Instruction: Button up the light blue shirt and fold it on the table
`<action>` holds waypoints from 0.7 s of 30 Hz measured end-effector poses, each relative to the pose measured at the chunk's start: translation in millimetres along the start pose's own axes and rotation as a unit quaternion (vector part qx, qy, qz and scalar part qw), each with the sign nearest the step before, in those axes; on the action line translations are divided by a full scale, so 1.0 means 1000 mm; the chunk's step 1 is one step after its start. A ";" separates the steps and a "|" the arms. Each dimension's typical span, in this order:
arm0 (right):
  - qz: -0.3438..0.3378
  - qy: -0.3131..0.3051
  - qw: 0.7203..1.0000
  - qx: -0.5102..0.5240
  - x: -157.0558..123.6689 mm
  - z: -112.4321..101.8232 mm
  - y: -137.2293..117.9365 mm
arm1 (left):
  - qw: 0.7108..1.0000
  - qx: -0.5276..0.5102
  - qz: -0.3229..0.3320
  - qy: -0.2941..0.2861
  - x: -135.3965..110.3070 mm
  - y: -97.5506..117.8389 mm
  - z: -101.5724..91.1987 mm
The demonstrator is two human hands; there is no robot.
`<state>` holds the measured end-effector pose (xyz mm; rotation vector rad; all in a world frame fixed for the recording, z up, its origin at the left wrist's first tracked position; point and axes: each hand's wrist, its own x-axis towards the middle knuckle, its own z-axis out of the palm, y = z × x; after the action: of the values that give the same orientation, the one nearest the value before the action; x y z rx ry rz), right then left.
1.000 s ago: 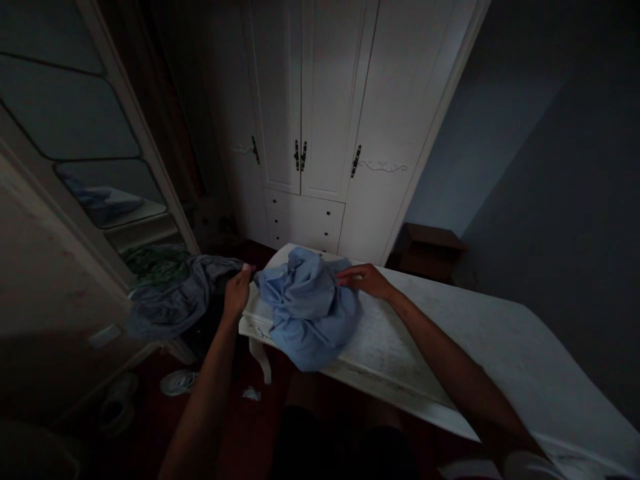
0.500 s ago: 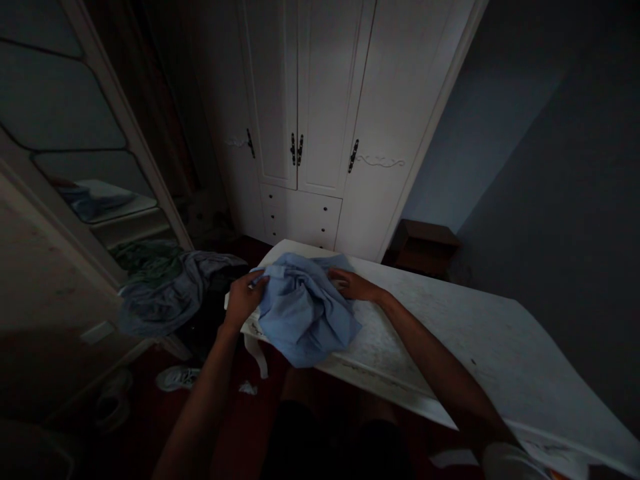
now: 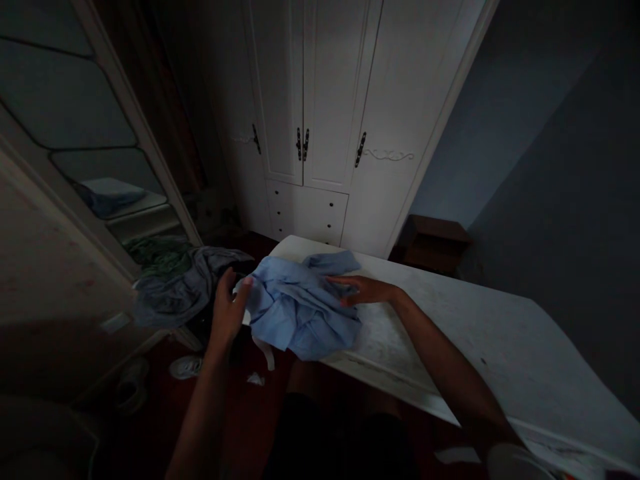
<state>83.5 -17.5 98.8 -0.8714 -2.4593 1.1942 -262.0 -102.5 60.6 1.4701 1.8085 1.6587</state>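
Note:
A light-blue garment (image 3: 303, 310), perhaps a shirt, lies crumpled over the left end of the white table (image 3: 440, 327), its lower part hanging over the front edge. A narrow piece like a sleeve stretches out at its far side. By the garment's left edge, my left hand (image 3: 230, 310) is raised with thumb and fingers apart and nothing between them. My right hand (image 3: 367, 291) is at the garment's right side, fingers spread and seemingly touching the cloth.
A heap of grey and green clothes (image 3: 175, 283) is piled left of the table, beside a mirrored panel (image 3: 107, 180). Behind stands a white wardrobe (image 3: 325, 100). Shoes (image 3: 185, 367) lie on the red floor, and a brown cabinet (image 3: 437, 243) stands at the back right.
My left hand has let go of the garment and moved slightly left. The cloth has spread flatter, with the sleeve-like piece now out at the far side. My right hand's fingers have opened.

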 end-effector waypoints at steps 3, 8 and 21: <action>-0.004 -0.045 0.999 -0.005 -0.010 -0.007 0.001 | 0.996 0.070 -0.002 -0.060 -0.003 0.014 0.015; 0.053 0.001 0.999 -0.010 -0.025 -0.003 0.012 | 0.962 0.217 -0.032 -0.166 0.006 0.002 0.026; 0.034 0.531 0.783 -0.323 -0.083 -0.047 -0.059 | 0.963 0.130 0.206 0.113 0.019 0.067 -0.017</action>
<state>148.0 -68.3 176.0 -1.3052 -1.7720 -0.2640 -251.4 -109.2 130.6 1.9497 2.0067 1.9015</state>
